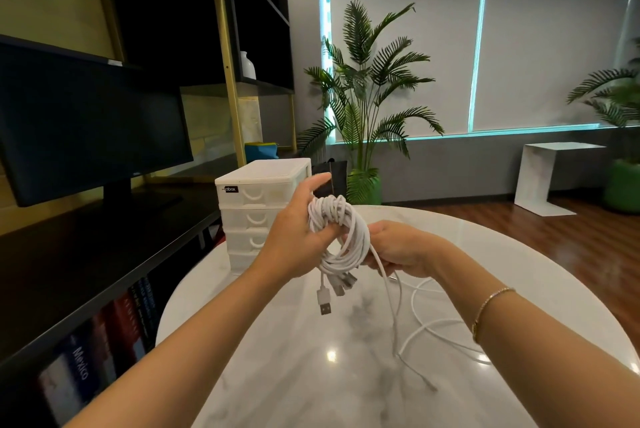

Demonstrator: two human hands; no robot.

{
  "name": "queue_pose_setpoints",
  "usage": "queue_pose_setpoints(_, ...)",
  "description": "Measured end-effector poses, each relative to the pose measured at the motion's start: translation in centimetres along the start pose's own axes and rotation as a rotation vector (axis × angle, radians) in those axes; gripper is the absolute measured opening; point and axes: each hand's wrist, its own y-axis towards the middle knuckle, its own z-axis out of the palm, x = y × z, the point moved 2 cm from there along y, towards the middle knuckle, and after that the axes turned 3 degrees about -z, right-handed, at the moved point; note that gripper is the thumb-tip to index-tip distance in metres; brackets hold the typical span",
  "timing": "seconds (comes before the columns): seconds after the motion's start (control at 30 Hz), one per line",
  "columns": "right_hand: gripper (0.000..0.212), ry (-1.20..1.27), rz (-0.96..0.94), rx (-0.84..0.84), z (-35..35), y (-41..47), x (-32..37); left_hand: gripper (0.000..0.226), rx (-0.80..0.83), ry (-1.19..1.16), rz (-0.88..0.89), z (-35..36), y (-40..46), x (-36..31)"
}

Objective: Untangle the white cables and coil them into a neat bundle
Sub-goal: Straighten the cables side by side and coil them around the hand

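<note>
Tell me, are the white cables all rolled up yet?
Not all. Most sit coiled as a bundle that the left hand grips, but loose strands trail from the right hand onto the table.

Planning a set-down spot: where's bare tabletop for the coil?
Free: table near edge, between the forearms and left of the loose cables. Crowded: right side under those strands; far left taken by the drawer box.

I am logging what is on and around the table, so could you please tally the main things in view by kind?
Cable bundle, held by left hand and right hand: 1
Drawer unit: 1
Round table: 1
Monitor: 1
Potted palms: 2
White vase: 1
White side table: 1
Total: 8
</note>
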Motion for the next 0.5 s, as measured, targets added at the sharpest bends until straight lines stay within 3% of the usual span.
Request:
queue_pose_setpoints(0.2, 0.027, 0.055, 0.090, 0.092, 0.4, -0.4, -0.6, 0.038, 0.067, 0.017, -0.040, 0.0, 0.2, 0.3)
queue_pose_setpoints(0.27, 0.022, -0.070, 0.098, 0.070, 0.0, -0.7, -0.4, 0.034, 0.054, 0.015, -0.079, 0.0, 0.4, 0.7)
queue_pose_setpoints(0.33, 0.015, -0.209, 0.010, -0.138, -0.6, -0.8, -0.1, 0.030, 0.011, 0.035, -0.129, -0.1, 0.7, 1.2)
queue_pose_setpoints(0.43, 0.012, -0.067, -0.267, -0.692, -1.4, -2.4, 1.2, 0.026, -0.058, 0.164, -0.144, 0.3, 1.0, 1.6)
queue_pose_setpoints(0.5, 0.011, -0.130, -0.337, -0.658, -0.3, -3.4, 2.7, 0.022, -0.110, 0.186, -0.140, 0.8, 1.1, 1.5)
